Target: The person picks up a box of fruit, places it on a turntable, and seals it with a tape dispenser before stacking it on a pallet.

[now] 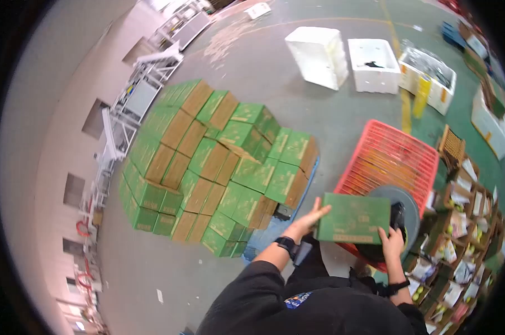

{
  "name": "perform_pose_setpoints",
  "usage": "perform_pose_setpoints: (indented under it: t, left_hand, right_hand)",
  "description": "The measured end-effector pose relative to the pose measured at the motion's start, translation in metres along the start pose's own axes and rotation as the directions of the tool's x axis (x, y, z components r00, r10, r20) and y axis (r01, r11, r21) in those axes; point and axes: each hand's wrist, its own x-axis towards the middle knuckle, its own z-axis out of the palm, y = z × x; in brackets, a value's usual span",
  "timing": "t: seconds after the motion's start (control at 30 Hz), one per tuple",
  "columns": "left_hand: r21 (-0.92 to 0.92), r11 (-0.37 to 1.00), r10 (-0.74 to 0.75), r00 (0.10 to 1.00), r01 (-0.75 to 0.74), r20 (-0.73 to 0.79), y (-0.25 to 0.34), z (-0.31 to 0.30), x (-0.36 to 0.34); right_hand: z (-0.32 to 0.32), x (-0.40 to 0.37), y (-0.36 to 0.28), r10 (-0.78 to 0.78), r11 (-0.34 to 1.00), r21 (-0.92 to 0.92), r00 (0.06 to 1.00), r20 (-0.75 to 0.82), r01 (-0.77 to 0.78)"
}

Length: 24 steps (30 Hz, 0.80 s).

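A green cardboard box (354,218) is held up in front of me between my two hands. My left hand (310,218) grips its left edge, thumb up along the side and wrist strap showing behind. At the lower right corner, my right hand (392,243) holds the box with its fingers at the edge. A black object (397,214) shows just above the right hand; its kind cannot be made out. Beneath the box is a round grey lid or tub (413,204), partly hidden, lying over a red plastic crate (398,146).
Green cartons (238,173) are piled on a blue pallet (262,239) to the left. White foam boxes (374,66) stand ahead. Open cartons of fruit (456,245) line the right side. A conveyor frame (138,100) runs along the far left wall.
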Motion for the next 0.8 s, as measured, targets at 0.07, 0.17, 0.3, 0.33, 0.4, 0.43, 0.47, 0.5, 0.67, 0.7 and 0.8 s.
perform_pose_setpoints:
  t: [0.07, 0.17, 0.3, 0.33, 0.4, 0.43, 0.47, 0.5, 0.67, 0.7, 0.8]
  left_hand:
    - [-0.249, 0.966, 0.091, 0.991, -0.066, 0.094, -0.032, -0.034, 0.029]
    - [-0.417, 0.904, -0.007, 0.979, 0.093, 0.202, -0.076, -0.078, 0.083]
    - [-0.424, 0.877, -0.125, 0.960, 0.225, 0.250, -0.017, -0.134, 0.042]
    - [-0.434, 0.873, -0.120, 0.959, 0.225, 0.256, -0.010, -0.159, 0.042]
    - [-0.740, 0.666, 0.055, 0.983, 0.094, 0.174, 0.000, -0.205, 0.038]
    - [-0.774, 0.609, -0.007, 0.977, 0.174, 0.214, 0.008, -0.235, 0.037]
    - [-0.765, 0.642, 0.142, 0.989, -0.058, 0.044, 0.034, -0.261, 0.023]
    - [-0.739, 0.649, 0.224, 0.974, -0.180, -0.041, 0.055, -0.296, 0.018]
    - [-0.587, 0.490, 0.345, 0.761, -0.645, -0.549, 0.162, -0.450, 0.015]
    - [-0.561, 0.427, 0.426, 0.705, -0.709, -0.567, 0.185, -0.485, 0.016]
    - [-0.424, 0.385, 0.479, 0.570, -0.820, -0.668, 0.260, -0.552, 0.004]
  right_hand:
    - [0.008, 0.000, -0.020, -0.078, 0.996, -0.041, 0.997, -0.030, 0.077]
    - [0.012, 0.007, -0.055, -0.008, 0.983, -0.182, 1.000, -0.011, 0.006]
    - [0.016, 0.039, -0.158, 0.016, 0.941, -0.338, 0.999, 0.051, 0.002]
    - [0.020, 0.053, -0.183, 0.018, 0.960, -0.279, 0.994, 0.104, 0.012]
    - [0.034, 0.086, -0.235, -0.109, 0.992, -0.046, 0.980, 0.168, 0.119]
    - [0.036, 0.103, -0.283, -0.165, 0.984, 0.094, 0.967, 0.195, 0.149]
    - [0.042, 0.115, -0.321, -0.204, 0.964, 0.204, 0.968, 0.144, 0.173]
    - [0.043, 0.125, -0.349, -0.234, 0.930, 0.311, 0.968, 0.089, 0.196]
    - [0.006, 0.122, -0.391, -0.189, 0.960, 0.219, 0.982, 0.033, 0.177]
    - [-0.007, 0.115, -0.383, -0.127, 0.980, 0.160, 0.991, 0.045, 0.118]
    - [-0.035, 0.083, -0.291, 0.058, 0.979, 0.197, 0.998, -0.013, -0.054]
